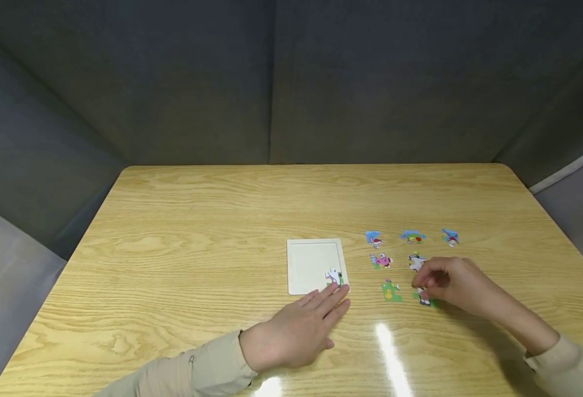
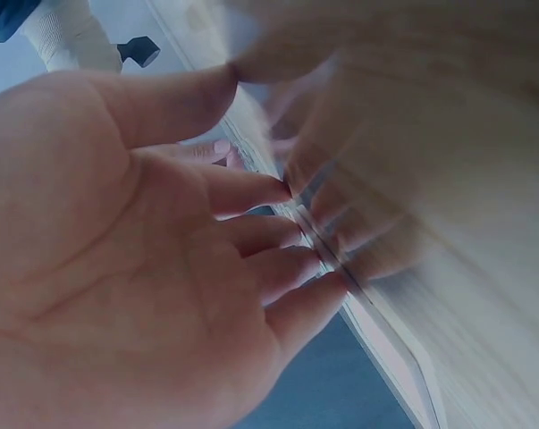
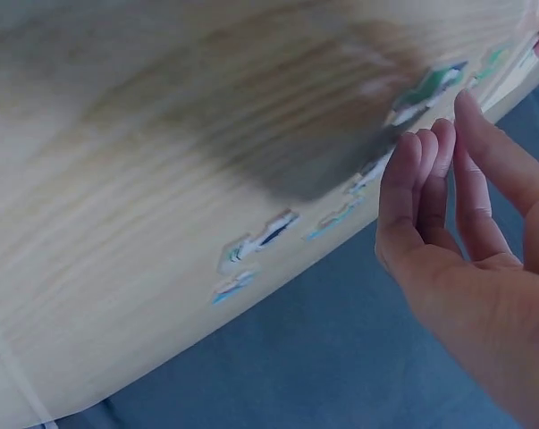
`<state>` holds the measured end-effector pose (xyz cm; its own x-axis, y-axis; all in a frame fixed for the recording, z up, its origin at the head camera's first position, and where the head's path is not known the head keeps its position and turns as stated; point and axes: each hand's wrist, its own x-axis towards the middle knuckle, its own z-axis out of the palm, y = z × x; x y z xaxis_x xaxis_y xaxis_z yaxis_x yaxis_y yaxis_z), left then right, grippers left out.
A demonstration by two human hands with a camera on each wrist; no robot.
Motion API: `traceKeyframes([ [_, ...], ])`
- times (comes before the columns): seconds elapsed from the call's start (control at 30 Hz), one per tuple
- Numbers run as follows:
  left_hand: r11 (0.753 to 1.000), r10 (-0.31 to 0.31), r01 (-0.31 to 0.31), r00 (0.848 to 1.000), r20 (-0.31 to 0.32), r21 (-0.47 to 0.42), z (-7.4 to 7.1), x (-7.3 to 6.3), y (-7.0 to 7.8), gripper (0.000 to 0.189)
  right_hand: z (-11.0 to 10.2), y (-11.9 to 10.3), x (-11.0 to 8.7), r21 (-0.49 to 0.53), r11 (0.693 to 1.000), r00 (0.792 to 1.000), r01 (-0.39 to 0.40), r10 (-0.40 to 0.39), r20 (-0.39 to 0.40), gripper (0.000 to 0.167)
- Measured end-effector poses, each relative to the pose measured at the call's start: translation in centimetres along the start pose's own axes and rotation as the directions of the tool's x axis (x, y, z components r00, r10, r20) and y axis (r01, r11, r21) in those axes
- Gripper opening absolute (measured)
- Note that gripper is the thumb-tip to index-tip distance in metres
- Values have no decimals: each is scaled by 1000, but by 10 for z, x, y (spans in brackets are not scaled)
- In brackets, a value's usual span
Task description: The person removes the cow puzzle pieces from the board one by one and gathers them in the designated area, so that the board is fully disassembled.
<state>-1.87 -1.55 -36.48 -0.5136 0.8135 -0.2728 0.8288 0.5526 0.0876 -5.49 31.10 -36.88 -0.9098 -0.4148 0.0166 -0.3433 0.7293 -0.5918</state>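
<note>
A shallow white puzzle tray (image 1: 307,262) lies on the table, with one jigsaw piece (image 1: 332,274) showing a white animal in its near right corner. My left hand (image 1: 301,331) lies palm down with extended fingers, fingertips right at the tray's near edge and over that corner piece. To the right, my right hand (image 1: 452,284) hovers over a green-edged piece with white legs (image 1: 424,301), partly covering it. Its fingers are loosely bent with the thumb opposite, and nothing shows between them. A piece with a white patch (image 1: 414,261) is just beyond those fingers.
A duck piece (image 1: 392,291) and a pink animal piece (image 1: 382,261) lie between tray and right hand. Farther back sit three blue-topped pieces, among them a green one (image 1: 413,237). The wooden table (image 1: 197,220) ends at dark partitions (image 1: 271,82).
</note>
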Motion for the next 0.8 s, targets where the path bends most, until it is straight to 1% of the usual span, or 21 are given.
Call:
traceKeyframes([
  [0.13,1000,-2,2,1000,2,10,0,0,0,65,-2,-2,5,16,997,997,69,-68,-29,28],
  [0.23,1000,-1,1,1000,1,10,1,0,0,65,-3,-10,13,24,996,996,86,-85,-20,25],
  [0.37,1000,8,-8,1000,-8,-4,1,0,0,65,0,-25,27,96,994,997,51,-56,55,20],
  [0.5,1000,13,-14,1000,-18,-21,0,-1,1,66,8,-38,43,224,974,988,40,-71,136,16],
  [0.6,999,14,-15,1000,-25,-31,0,-1,1,66,16,-46,55,294,955,980,51,-104,168,15],
  [0.73,1000,16,-17,999,-28,-25,1,-2,0,66,27,-55,71,331,942,975,49,-117,188,13],
  [0.8,1000,16,-16,999,-33,-14,1,-4,0,67,32,-59,79,342,939,974,38,-112,197,12],
])
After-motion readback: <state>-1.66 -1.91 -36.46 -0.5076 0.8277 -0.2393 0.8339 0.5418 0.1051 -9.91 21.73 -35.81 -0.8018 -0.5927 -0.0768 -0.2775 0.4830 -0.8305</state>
